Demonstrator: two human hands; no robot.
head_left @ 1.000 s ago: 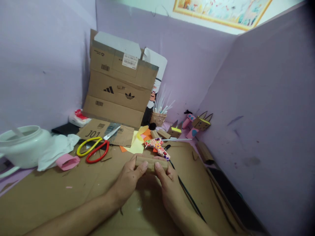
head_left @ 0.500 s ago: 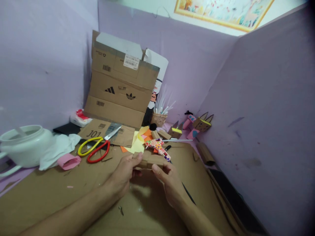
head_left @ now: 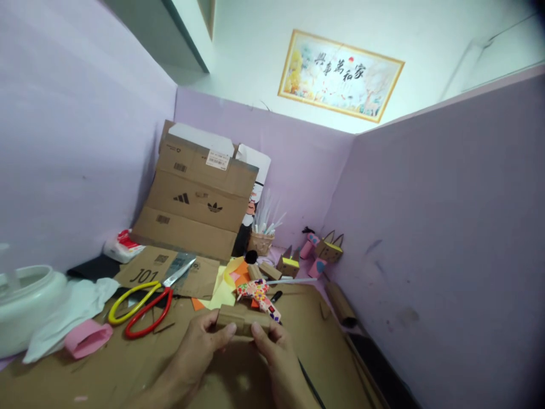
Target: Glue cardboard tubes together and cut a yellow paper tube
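A small folded piece of brown cardboard (head_left: 242, 319), shaped like a narrow box, is held level above the work surface. My left hand (head_left: 200, 346) grips its left end, thumb on the near face. Its right end is pinched by my right hand (head_left: 275, 352), with the thumb in front and the fingers behind. Just past the cardboard lies a glue gun (head_left: 258, 292) with a flowered pattern. Scissors (head_left: 149, 307) with one yellow and one red handle rest to the left, blades pointing away.
A flattened shoe box (head_left: 196, 199) leans at the back. White sticks fill a small basket (head_left: 260, 244). Cardboard figures with ears (head_left: 330, 249) stand by the right wall. A white pot (head_left: 25, 307), white cloth (head_left: 72, 318) and pink paper roll (head_left: 87, 339) sit at left. Cardboard sheeting (head_left: 140, 363) covers the table.
My view has tipped upward, so the scene sits lower and more wall shows. Both hands still hold the cardboard piece, and the left thumb has shifted lower on its near face.
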